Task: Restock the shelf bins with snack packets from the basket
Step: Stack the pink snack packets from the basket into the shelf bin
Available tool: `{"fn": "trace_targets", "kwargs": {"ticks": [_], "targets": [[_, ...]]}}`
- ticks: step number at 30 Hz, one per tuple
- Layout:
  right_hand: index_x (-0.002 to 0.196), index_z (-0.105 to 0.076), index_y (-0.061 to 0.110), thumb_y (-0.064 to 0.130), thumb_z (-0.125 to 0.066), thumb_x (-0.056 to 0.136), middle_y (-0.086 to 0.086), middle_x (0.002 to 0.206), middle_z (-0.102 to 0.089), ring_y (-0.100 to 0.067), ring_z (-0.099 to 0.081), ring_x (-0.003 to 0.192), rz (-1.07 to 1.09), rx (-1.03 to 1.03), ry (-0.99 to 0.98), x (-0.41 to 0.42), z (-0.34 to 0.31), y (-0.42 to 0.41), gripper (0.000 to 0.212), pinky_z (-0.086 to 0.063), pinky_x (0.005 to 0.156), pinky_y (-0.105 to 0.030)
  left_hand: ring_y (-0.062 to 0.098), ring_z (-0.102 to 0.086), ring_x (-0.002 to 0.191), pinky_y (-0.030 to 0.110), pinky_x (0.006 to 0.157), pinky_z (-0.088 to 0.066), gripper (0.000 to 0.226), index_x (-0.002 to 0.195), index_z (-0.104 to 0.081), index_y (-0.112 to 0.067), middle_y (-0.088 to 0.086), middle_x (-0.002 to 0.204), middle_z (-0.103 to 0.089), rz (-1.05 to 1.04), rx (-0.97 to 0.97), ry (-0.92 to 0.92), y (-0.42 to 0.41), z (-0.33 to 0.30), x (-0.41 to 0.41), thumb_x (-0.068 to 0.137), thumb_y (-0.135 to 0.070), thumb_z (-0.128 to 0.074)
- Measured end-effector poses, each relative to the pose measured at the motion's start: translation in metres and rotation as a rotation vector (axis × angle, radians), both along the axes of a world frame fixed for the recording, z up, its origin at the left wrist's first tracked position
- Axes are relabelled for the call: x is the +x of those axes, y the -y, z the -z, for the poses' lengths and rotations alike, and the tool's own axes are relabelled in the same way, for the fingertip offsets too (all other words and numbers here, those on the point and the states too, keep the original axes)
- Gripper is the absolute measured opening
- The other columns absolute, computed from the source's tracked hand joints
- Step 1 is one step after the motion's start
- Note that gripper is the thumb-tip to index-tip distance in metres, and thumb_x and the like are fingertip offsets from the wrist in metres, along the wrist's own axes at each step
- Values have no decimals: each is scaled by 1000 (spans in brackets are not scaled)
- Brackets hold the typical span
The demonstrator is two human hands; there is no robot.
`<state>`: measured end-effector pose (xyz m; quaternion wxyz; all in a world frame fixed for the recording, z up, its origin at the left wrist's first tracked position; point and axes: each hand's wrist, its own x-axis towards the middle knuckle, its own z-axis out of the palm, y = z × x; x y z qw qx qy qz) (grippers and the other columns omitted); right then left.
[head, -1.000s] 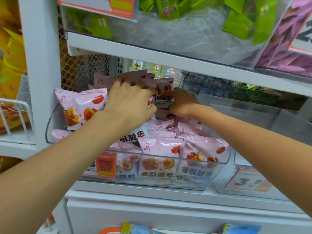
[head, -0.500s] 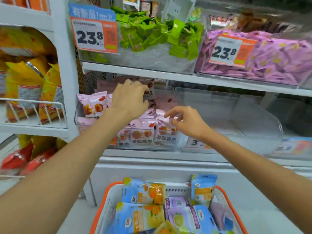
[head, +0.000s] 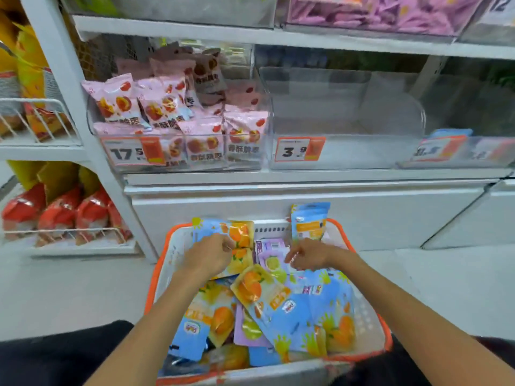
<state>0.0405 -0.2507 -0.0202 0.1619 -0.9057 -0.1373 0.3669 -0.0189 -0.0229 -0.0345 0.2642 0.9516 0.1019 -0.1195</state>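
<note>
Packets (head: 262, 299) heaped in the basket (head: 160, 270) below the shelf.
Left hand (head: 207, 253) grips an orange packet (head: 237, 236); right hand (head: 308, 253) hovers, fingers loosely curled, holding nothing. Above, one bin (head: 178, 165) holds pink packets (head: 167, 107).

Basket (head: 160, 277): white mesh walls, orange rim, lower centre. Packets in basket (head: 289, 316): blue with orange fruit print, some lilac with green fruit. Pink packets (head: 167, 107), red fruit print, centre left. Price tags (head: 299, 149): white, orange block.
</note>
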Motion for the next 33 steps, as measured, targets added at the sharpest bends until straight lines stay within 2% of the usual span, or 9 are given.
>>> {"fn": "trace_targets", "kwargs": {"ticks": [3,7,10,14,17,25,28,30,33], "targets": [[134,-44,2,15,-46,95,-15,140,-43,-30,-42,128,94,-234,195,1,40,24,41,-36,104,-33,21,-39,135,33,106,-36,46,142,-41,-27,0,148,-41,82,26,-49,12,46,-19,97,-33,-48],[141,-25,1,21,-50,92,-15,146,-30,-30,-32,134,336,-307,517,-2,81,60,59,-31,108,-35,20,-9,146,39,116,-16,60,151,-14,-33,-4,159,-11,182,144,-80,34,85,-37,98,-53,-33],[149,-10,1,35,-45,97,-14,155,-15,-29,-24,139,426,-289,600,5,100,68,72,-28,109,-36,19,-13,144,38,114,-19,61,149,-22,-33,-6,157,-18,130,169,-13,37,96,-36,95,-54,-40],[123,-51,2,17,-50,93,-17,131,-43,-32,-48,117,405,-283,669,24,109,70,33,-41,93,-37,22,-27,136,38,109,-31,61,142,-38,-31,-3,148,-31,106,161,-16,36,94,-18,88,-52,-55],[96,-64,3,20,-51,93,-14,108,-55,-34,-58,97,363,-231,697,29,101,67,21,-44,72,-34,24,-27,134,39,105,-34,62,141,-40,-30,0,144,-32,84,151,-76,36,91,-11,86,-49,-60],[84,-72,5,18,-63,81,-13,87,-66,-32,-63,90,437,-96,537,42,25,40,16,-44,71,-29,25,-36,133,36,108,-34,50,138,-45,-24,5,146,-39,92,-46,-19,32,62,8,91,-29,-59],[63,-58,8,22,-74,77,-8,63,-59,-19,-61,63,572,197,193,39,0,16,26,-52,69,-30,25,-40,131,36,106,-37,66,141,-41,-21,7,145,-39,103,-266,46,26,37,15,82,-16,-71],[68,-58,8,15,-73,80,-6,56,-60,-11,-59,48,712,471,-67,30,-13,-3,21,-53,55,-21,21,-39,131,38,106,-39,84,144,-34,-22,2,146,-36,146,-373,44,18,20,13,74,-18,-80],[74,-57,7,9,-60,90,-2,55,-56,-5,-55,45,745,674,-362,19,-30,-25,17,-46,45,-12,11,-43,121,23,93,-41,85,140,-37,-21,-8,135,-43,183,-456,112,12,1,10,69,-21,-84]]}}
